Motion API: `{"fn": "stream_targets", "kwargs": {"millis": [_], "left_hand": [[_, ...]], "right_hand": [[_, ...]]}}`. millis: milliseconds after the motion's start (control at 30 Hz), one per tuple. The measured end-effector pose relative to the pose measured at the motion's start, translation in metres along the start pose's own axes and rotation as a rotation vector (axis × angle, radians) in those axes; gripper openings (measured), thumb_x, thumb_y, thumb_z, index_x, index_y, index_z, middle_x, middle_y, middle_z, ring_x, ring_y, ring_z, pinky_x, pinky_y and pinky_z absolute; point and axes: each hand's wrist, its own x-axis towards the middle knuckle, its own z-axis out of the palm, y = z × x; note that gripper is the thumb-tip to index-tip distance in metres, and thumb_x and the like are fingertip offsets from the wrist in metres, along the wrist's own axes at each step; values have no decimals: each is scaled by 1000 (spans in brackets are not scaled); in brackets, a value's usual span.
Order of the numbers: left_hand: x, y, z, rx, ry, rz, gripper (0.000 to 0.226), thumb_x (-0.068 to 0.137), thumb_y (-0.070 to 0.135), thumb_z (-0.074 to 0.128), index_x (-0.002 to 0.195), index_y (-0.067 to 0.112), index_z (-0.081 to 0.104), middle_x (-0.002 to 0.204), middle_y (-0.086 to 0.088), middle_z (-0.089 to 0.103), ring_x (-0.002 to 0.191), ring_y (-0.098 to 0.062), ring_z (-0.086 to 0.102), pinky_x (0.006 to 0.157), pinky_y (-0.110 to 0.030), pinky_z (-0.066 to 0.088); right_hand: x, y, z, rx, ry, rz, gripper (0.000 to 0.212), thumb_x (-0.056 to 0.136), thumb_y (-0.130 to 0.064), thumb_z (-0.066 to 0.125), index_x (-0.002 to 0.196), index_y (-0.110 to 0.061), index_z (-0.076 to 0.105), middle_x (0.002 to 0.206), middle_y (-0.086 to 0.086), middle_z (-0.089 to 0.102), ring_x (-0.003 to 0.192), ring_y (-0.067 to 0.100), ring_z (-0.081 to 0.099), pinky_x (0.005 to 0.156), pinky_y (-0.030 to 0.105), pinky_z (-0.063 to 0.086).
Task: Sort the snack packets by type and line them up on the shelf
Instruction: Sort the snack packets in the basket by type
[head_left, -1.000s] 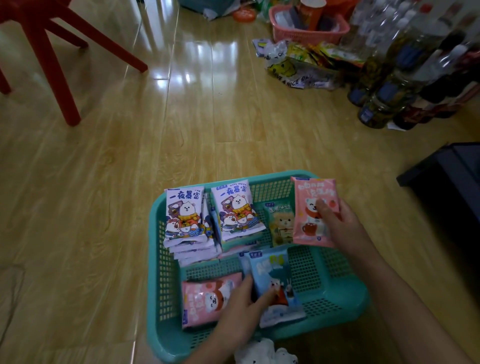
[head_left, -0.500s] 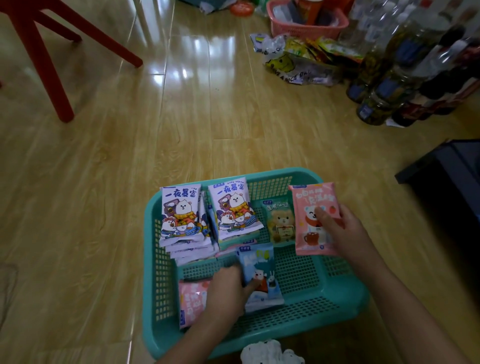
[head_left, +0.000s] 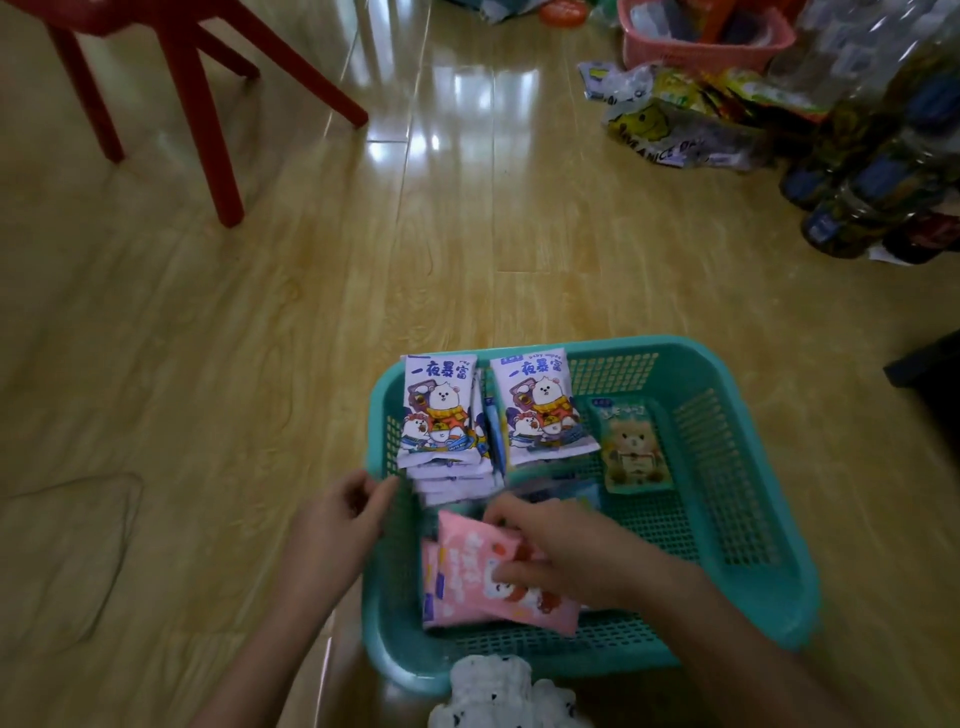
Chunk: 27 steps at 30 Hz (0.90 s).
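A teal plastic basket (head_left: 649, 347) stands on the wooden floor in front of me. Two stacks of purple-and-white packets (head_left: 441, 410) (head_left: 540, 410) lean side by side at its back left. To their right lies a green bear packet (head_left: 634, 447). My right hand (head_left: 576, 556) holds a pink packet (head_left: 467, 571) on top of another pink packet (head_left: 430, 587) at the basket's front left. A blue packet (head_left: 571, 491) shows partly behind that hand. My left hand (head_left: 332, 525) grips the basket's left rim.
Red chair legs (head_left: 197, 104) stand at the back left. At the back right are a pink basket (head_left: 701, 49), a heap of snack bags (head_left: 675, 127) and several bottles (head_left: 872, 161). A dark object (head_left: 930, 364) sits at the right edge; white patterned cloth (head_left: 493, 696) lies below the basket.
My right hand carried the pink packet from the basket's right side to the front left, onto the other pink packet. My left hand left the blue packet and moved to the basket's left rim.
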Motion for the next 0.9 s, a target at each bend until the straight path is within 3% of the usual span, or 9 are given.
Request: {"fn": "stream_targets", "kwargs": {"millis": [200,300,467,533,600,667,733,833,900], "left_hand": [[-5,-4,-15,-30,56,14,42,82,41,60,61,5,57,45,-3,56,39,-3,46,48,-27,34],[-8,-8,-18,-9,88,-1,45,79,46,59,59,7,54,48,-6,58,41,-6,47,49,-29,36],[-8,18,-15,116,116,151,23,84,35,63,71,17,57,57,3,56,53,-13,52,56,-35,43],[-2,38,-10,144,111,235,13,86,26,63,78,17,58,67,7,57,61,-14,53,59,-34,44],[10,54,-3,180,102,281,13,88,27,61,93,16,59,87,5,59,78,-16,54,69,-31,43],[26,63,7,250,63,246,31,90,32,57,112,12,54,110,-1,54,100,-18,52,79,-26,37],[42,70,17,298,20,173,45,89,40,56,120,8,47,119,-7,48,113,-21,46,85,-26,34],[63,70,29,309,-5,64,55,85,46,60,117,3,47,119,-14,47,115,-27,44,92,-33,36],[75,64,31,278,-17,-12,61,78,52,64,111,2,52,114,-14,52,109,-28,50,83,-35,39]], "right_hand": [[46,10,26,12,-184,-18,45,86,-41,61,125,-21,53,118,1,61,102,19,56,77,28,41],[52,16,32,-150,-94,-55,41,86,-46,59,115,-18,61,110,3,59,102,17,50,82,34,46],[42,12,36,-228,22,-124,43,90,-37,55,129,-17,54,135,2,45,125,18,39,93,36,43],[33,7,28,-153,126,-165,37,91,-34,52,126,-22,57,127,-3,56,118,15,49,90,36,48],[24,5,15,-88,386,-172,31,88,-37,48,110,-24,66,107,-6,67,98,12,59,82,34,52],[20,9,-4,-51,730,-57,27,87,-36,49,98,-20,69,95,-4,68,88,13,60,76,32,52],[22,19,-25,7,889,173,26,87,-36,58,103,-17,63,100,0,62,93,16,56,77,31,48],[34,35,-45,63,710,481,58,83,-56,57,121,-13,49,116,3,50,109,20,48,86,34,43],[41,39,-48,29,600,561,68,78,-65,55,121,-13,46,117,3,50,109,21,49,84,34,43]]}}
